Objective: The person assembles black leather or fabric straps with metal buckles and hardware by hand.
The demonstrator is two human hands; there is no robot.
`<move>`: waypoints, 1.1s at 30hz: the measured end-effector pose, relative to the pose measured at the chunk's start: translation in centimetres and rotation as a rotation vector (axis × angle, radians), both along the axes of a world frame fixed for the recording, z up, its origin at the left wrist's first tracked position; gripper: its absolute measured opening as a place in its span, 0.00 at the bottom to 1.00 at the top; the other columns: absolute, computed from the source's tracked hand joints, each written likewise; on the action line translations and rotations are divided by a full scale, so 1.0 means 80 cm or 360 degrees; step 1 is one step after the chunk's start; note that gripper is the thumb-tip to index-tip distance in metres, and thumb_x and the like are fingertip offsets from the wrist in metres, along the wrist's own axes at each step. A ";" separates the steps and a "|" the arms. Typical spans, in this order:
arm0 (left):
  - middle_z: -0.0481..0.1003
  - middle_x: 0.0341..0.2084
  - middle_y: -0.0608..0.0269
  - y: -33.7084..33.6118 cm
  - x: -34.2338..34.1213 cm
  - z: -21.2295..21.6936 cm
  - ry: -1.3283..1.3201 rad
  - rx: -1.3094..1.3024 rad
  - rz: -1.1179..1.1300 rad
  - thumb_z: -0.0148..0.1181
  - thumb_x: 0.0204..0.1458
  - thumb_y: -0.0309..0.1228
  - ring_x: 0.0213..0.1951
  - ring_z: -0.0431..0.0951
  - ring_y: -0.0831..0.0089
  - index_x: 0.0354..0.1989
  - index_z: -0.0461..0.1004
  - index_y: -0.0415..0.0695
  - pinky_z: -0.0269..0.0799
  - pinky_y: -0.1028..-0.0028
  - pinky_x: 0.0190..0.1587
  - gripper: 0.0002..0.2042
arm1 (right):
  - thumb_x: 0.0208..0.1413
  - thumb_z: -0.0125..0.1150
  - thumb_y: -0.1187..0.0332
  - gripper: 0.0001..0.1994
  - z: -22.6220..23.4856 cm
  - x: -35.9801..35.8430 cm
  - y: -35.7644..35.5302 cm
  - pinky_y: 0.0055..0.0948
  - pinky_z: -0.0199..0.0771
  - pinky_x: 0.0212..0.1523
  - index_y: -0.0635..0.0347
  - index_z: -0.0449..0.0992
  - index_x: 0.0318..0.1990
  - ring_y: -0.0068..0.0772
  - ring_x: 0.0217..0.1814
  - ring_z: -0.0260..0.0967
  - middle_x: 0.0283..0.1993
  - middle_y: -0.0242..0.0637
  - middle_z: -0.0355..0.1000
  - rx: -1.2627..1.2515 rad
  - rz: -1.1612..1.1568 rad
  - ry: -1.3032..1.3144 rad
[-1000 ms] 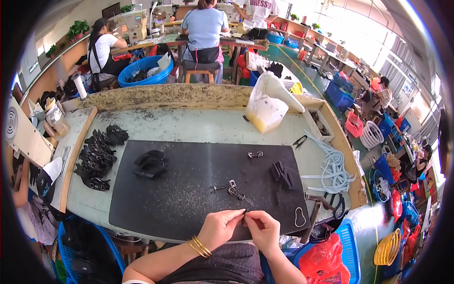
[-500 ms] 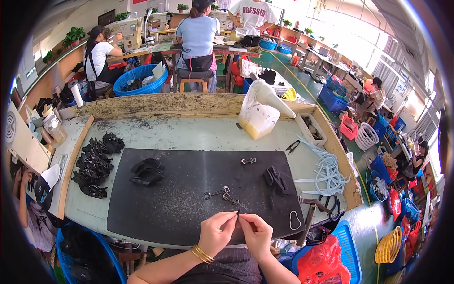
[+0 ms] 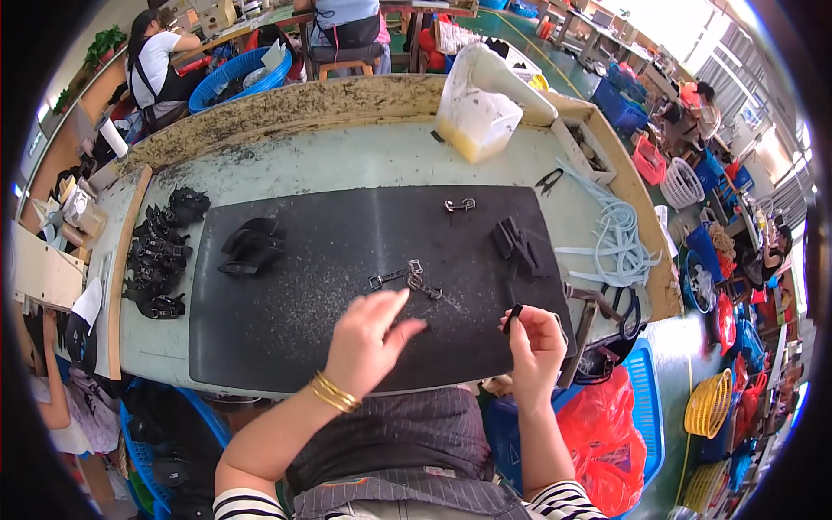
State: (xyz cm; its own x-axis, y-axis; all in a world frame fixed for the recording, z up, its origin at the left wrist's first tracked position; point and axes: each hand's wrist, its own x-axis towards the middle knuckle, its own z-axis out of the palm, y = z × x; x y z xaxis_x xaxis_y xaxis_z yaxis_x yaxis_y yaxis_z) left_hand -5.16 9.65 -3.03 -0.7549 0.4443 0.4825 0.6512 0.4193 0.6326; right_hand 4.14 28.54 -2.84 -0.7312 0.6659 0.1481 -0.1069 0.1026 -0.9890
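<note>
My left hand, with gold bangles at the wrist, is over the black mat with thumb and index finger apart. Its fingertips are beside small metal buckles on black straps; no grip on them shows. To the right, my right hand pinches a short black strip near the mat's front edge. Beyond that hand lie some black strips in a loose pile. Another metal buckle rests toward the mat's far edge. Curved black pieces are stacked on its left part.
Many buckled black straps are heaped left of the mat. A cut-open plastic jug stands at the back, with snips and tangled pale-blue cord to its right. A hammer-like tool and scissors lie at the right edge.
My hands were together at the front edge; they have parted. The left went forward and left toward the buckles, the right moved right with the black strip. The view has tilted downward.
</note>
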 end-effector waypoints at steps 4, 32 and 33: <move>0.74 0.35 0.58 0.020 -0.055 0.007 0.0427 -0.0102 -0.0128 0.61 0.40 0.20 0.30 0.75 0.62 0.40 0.74 0.39 0.73 0.69 0.38 0.14 | 0.56 0.51 0.80 0.04 0.005 -0.001 -0.013 0.20 0.73 0.34 0.65 0.68 0.38 0.20 0.30 0.69 0.30 0.34 0.71 -0.0125 0.0215 0.0081; 0.75 0.34 0.59 -0.111 0.014 0.021 -0.1248 0.1269 0.0020 0.55 0.53 0.20 0.36 0.77 0.77 0.39 0.70 0.34 0.75 0.79 0.42 0.06 | 0.39 0.63 0.81 0.10 0.047 -0.082 -0.165 0.28 0.72 0.28 0.64 0.74 0.33 0.36 0.27 0.71 0.29 0.38 0.72 0.1463 0.0728 0.0527; 0.75 0.34 0.59 -0.117 0.014 0.018 -0.1234 0.1293 0.0008 0.55 0.53 0.20 0.37 0.77 0.75 0.40 0.70 0.35 0.75 0.78 0.42 0.07 | 0.39 0.63 0.81 0.10 0.050 -0.083 -0.168 0.28 0.72 0.28 0.64 0.74 0.33 0.36 0.27 0.71 0.29 0.38 0.72 0.1470 0.0755 0.0525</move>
